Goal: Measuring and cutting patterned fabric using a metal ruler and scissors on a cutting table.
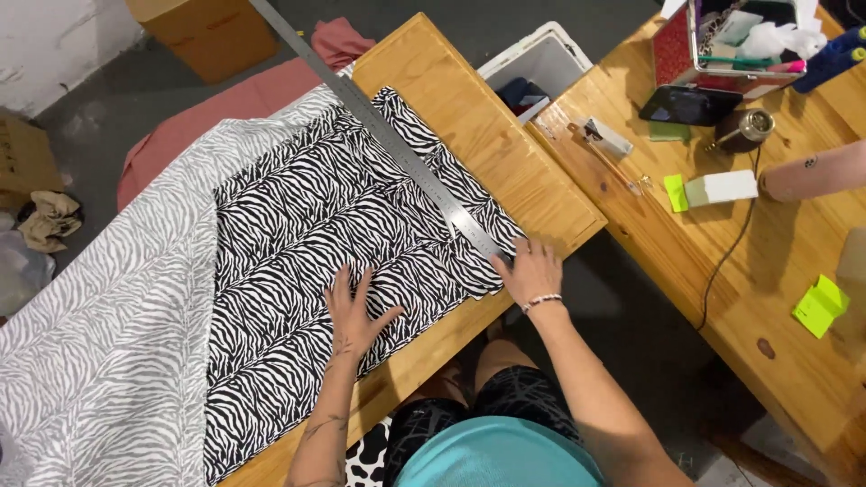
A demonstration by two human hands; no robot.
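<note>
I see the metal ruler (388,135) lying diagonally across the folded zebra-print fabric (307,261) on the worktop (487,135), its near end under my right hand (530,271), fingers flat. My left hand (354,311), spread open, presses the fabric well left of the ruler.

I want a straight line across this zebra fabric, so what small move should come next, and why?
Probably press the metal ruler flat with the right hand, which sits at its near end, while the left hand lies flat on the folded zebra fabric.
</note>
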